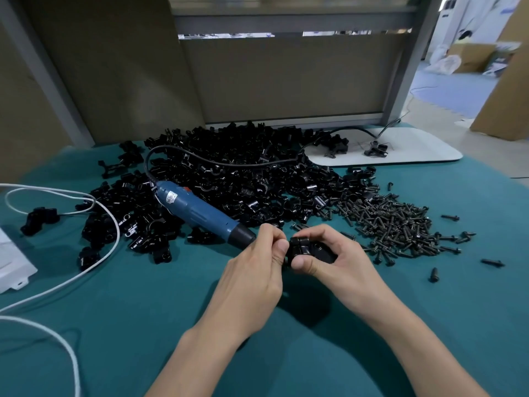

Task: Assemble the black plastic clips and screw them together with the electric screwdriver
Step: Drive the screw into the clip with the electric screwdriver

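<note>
– Teal worktop (pixel 143 325), black clips (pixel 229 173) heaped on its far side. Where is the work?

– Near centre: left hand (pixel 252 277) and right hand (pixel 340 263), fingers clamped on one clip assembly (pixel 306 249); electric screwdriver (pixel 200 212) lies just left, screws (pixel 395 224) right.

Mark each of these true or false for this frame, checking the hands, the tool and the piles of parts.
1. Both hands grip one black clip between them. True: the left hand and right hand hold the black clip.
2. The right hand holds the electric screwdriver. False: the electric screwdriver lies ungripped on the clip pile, its tip near the left hand.
3. The screw pile lies right of the clip pile. True: see the screw pile.
4. The white board at the back right is bare. False: the white board carries a few assembled clips.
</note>
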Available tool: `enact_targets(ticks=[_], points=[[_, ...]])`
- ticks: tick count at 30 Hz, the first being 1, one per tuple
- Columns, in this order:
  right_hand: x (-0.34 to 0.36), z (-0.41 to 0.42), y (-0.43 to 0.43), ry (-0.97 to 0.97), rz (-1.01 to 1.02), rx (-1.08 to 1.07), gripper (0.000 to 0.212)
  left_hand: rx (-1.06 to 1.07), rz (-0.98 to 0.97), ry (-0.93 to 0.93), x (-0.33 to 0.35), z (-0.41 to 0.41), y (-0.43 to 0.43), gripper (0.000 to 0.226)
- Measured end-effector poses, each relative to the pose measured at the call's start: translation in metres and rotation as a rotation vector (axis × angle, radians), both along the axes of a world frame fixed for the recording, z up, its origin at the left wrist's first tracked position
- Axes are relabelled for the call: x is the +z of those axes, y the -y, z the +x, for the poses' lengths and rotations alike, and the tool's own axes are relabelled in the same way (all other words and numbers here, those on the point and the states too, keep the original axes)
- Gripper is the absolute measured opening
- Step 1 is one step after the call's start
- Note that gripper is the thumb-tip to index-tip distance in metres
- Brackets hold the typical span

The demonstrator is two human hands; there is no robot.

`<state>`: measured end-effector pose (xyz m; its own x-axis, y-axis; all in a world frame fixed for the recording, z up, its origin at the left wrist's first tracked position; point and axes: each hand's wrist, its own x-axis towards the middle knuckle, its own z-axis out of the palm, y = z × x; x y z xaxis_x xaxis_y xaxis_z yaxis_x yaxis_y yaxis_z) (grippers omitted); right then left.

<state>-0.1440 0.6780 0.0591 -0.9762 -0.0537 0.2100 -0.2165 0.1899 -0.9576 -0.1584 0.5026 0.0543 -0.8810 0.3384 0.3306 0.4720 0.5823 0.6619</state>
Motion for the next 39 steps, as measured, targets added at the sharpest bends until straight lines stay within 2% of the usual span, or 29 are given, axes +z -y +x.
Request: enact_targets(ticks=[7, 16, 22, 26, 29, 30, 34, 36, 39], points=[[-0.003, 0.0, 0.002, 0.01, -0.072, 0.013, 0.023, -0.002, -0.068, -0.148, -0.001, -0.001, 0.002, 0.023], [-0.004, -0.001, 0.0, 0.003, -0.028, -0.003, 0.028, 0.013, -0.053, -0.068, -0.006, -0.003, 0.001, 0.022], [-0.007, 0.0, 0.002, 0.024, -0.091, 0.025, 0.021, 0.03, -0.095, -0.168, -0.003, -0.001, 0.001, 0.022], [-0.011, -0.007, 0.001, 0.068, -0.189, -0.03, 0.026, 0.141, 0.008, -0.063, -0.001, -0.008, 0.004, 0.026], [-0.016, -0.012, -0.006, 0.133, -0.345, -0.085, 0.035, 0.464, 0.283, 0.007, 0.001, -0.024, 0.024, 0.016], [-0.016, -0.014, -0.008, 0.145, -0.381, -0.103, 0.033, 0.568, 0.34, 0.049, 0.002, -0.033, 0.033, 0.021], [-0.017, -0.018, -0.01, 0.178, -0.401, -0.16, 0.021, 0.784, 0.317, 0.432, 0.007, -0.085, 0.059, 0.071], [-0.018, -0.018, -0.01, 0.192, -0.39, -0.172, 0.016, 0.786, 0.295, 0.525, 0.015, -0.11, 0.06, 0.077], [-0.017, -0.015, -0.009, 0.198, -0.386, -0.163, 0.015, 0.836, 0.332, 0.528, 0.027, -0.13, 0.053, 0.07]])
